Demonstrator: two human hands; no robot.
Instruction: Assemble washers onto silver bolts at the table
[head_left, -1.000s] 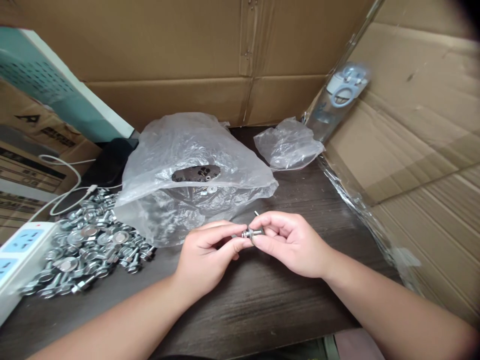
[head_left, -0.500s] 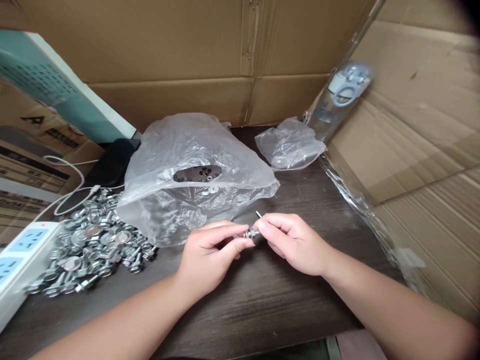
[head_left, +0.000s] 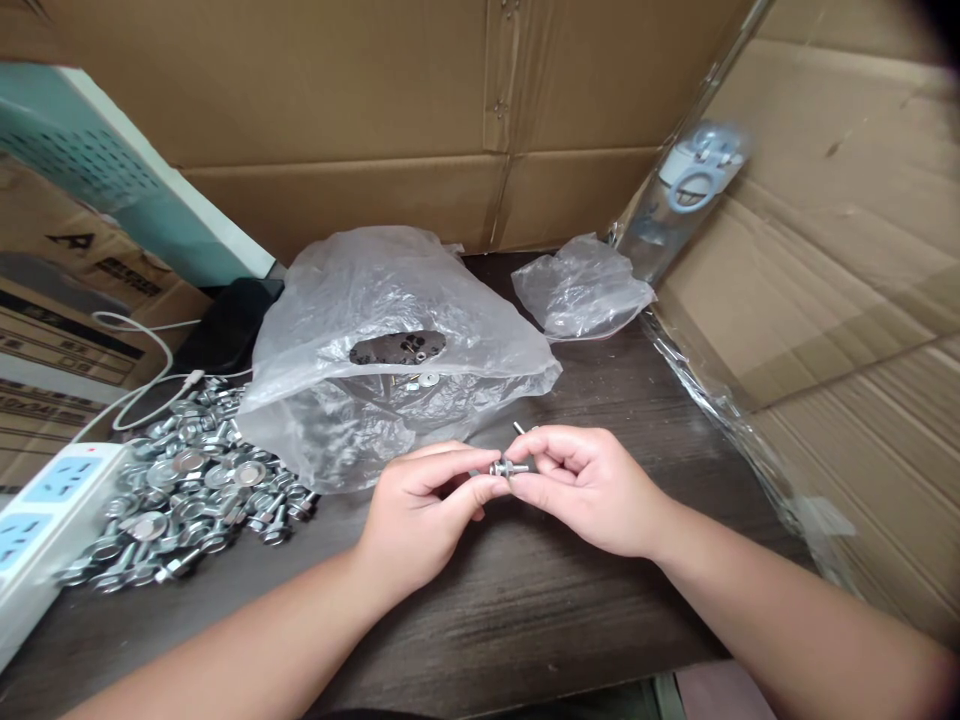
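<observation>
Head camera: thumb and forefinger of the left hand (head_left: 420,510) are pinched close together on one end of a small metal bolt (head_left: 517,468), and the right hand (head_left: 592,485) has its thumb and forefinger closed about the middle, its other fingers curled. A thin metal rod (head_left: 519,428) pokes out behind the right fingers. The bolt is over the dark tabletop (head_left: 600,620), in front of a large plastic bag (head_left: 397,280); to the left, a heap of bolts (head_left: 202,480) lies beside a white power strip (head_left: 75,470)
</observation>
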